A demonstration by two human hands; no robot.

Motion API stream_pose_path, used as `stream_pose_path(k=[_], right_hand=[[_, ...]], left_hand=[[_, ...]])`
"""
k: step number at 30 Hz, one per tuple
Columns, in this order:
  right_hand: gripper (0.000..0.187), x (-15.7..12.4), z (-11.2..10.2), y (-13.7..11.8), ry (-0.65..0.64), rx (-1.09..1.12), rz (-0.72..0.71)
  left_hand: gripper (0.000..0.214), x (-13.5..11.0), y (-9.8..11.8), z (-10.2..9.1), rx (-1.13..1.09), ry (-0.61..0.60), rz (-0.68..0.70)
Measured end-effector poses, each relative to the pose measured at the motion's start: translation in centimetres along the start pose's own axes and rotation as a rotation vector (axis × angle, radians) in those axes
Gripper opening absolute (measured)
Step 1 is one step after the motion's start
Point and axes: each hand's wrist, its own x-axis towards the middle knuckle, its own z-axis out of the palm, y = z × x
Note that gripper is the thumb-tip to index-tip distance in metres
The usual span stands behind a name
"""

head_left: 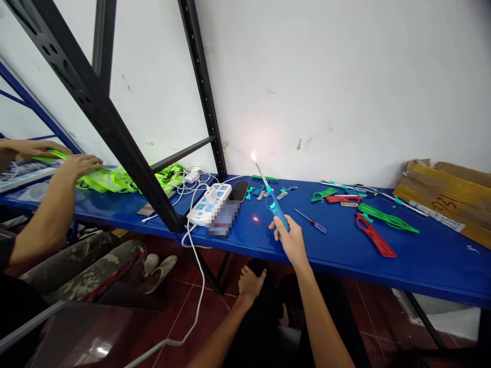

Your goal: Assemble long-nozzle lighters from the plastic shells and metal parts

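My right hand [292, 240] is closed round the blue handle of a long-nosed gas lighter [273, 202]. The lighter is held tilted above the blue table [422, 255]. A small flame [253, 155] burns at its metal tip. My left hand [250, 282] rests below the table's front edge on my dark-clothed knee, fingers lying flat and holding nothing. A small screwdriver [311, 221] with a red and blue handle lies just right of the lighter.
Green and red plastic lighter shells [378, 225] and metal rods lie on the right. A white power strip [209, 203], a phone [239, 191] and cables sit centre-left. Another person's hands [79, 164] touch neon-green vests at the left. A black rack post [115, 128] and cardboard [448, 197] stand nearby.
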Motion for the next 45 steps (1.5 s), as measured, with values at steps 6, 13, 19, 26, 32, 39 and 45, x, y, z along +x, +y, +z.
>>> stream_pose_path(k=[6,13,19,26,32,39,45], right_hand=[[0.035,0.0,-0.1,0.6,0.082,0.182,-0.038],[0.04,0.1,0.3,0.0,0.136,0.325,-0.021],[0.058,-0.2,0.3,-0.4,0.086,0.239,0.078],[0.051,-0.4,0.3,-0.6,0.062,0.258,0.072],[0.054,-0.8,0.3,-0.7,0.005,0.13,0.043],[0.05,-0.7,0.6,-0.6,0.055,0.068,0.031],[0.052,-1.0,0.5,-1.4,0.028,0.092,0.039]], left_hand=[[0.096,-0.3,-0.4,-0.3,-0.02,0.009,0.015],[0.1,0.2,-0.8,-0.4,0.001,0.026,0.021],[0.098,0.2,-1.0,-0.7,0.018,0.032,0.021],[0.098,0.1,-0.9,-0.8,0.022,0.028,0.025],[0.099,0.3,-0.8,-0.5,0.022,0.039,0.029],[0.1,0.4,-0.8,-0.3,0.038,0.043,0.031],[0.099,0.4,-0.9,-0.4,0.036,0.043,0.034]])
